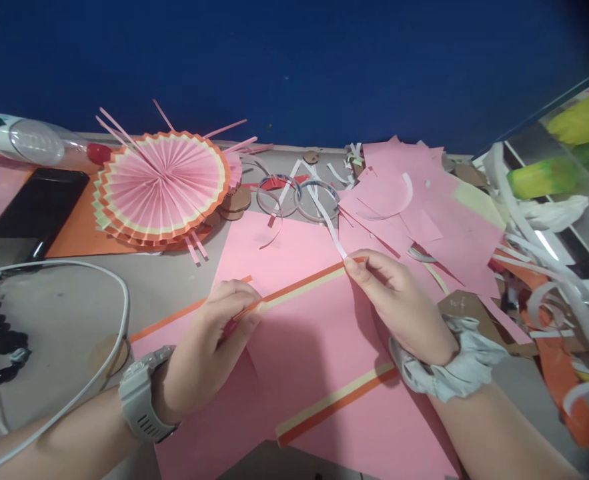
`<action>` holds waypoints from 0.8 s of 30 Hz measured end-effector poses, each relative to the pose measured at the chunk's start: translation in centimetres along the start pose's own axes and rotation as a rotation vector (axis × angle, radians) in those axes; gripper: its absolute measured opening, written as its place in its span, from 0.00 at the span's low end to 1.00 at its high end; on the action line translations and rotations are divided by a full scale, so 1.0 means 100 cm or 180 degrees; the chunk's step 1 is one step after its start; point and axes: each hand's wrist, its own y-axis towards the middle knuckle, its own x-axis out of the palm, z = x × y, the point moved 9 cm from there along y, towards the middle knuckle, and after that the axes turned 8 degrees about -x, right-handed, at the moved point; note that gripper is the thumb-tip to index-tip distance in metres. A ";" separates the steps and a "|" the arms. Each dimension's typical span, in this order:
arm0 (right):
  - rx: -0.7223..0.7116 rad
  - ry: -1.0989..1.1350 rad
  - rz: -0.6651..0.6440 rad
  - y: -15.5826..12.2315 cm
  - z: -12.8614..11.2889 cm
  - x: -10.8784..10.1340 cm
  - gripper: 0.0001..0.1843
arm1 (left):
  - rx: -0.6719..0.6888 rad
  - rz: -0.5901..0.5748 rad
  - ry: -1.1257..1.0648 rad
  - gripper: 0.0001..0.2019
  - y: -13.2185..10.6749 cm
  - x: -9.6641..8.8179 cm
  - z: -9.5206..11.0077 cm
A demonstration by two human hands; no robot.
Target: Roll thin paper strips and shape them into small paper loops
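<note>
The pink paper sheet with striped borders [309,340] lies between and below both hands, its far edge in their fingers. It should be very light and bendy, quick to crease or tear under a hard pinch; thumb and fingertips near the two ends of an edge look like the best hold, keeping it taut without buckling. Beyond the right hand [399,303] spreads a heap of pink paper offcuts [424,193]; beyond the left hand [219,333] sits a pleated paper rosette [167,187], whose folds would probably crush if squeezed. The left hand pinches the sheet's far border [301,288], orange outside and cream inside; the right hand pinches the same border farther along. That layered band is likely a little stiffer than the plain pink, so gripping there makes sense. Smallest, a narrow white strip [330,223] runs away from the right fingertips; it looks flimsy, and whether they grip it I cannot tell.
</note>
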 end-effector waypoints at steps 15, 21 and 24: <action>-0.0597 0.0460 -0.0037 -0.003 -0.021 0.011 0.10 | -0.0132 -0.0100 -0.0034 0.07 0.000 0.000 -0.003; -0.1021 0.0241 0.0298 -0.006 -0.033 0.003 0.07 | -0.0097 -0.0026 0.0019 0.07 -0.001 -0.002 -0.002; -0.1012 0.0176 0.0306 -0.005 -0.031 0.003 0.06 | -0.0103 -0.0041 0.0079 0.07 -0.001 -0.001 -0.003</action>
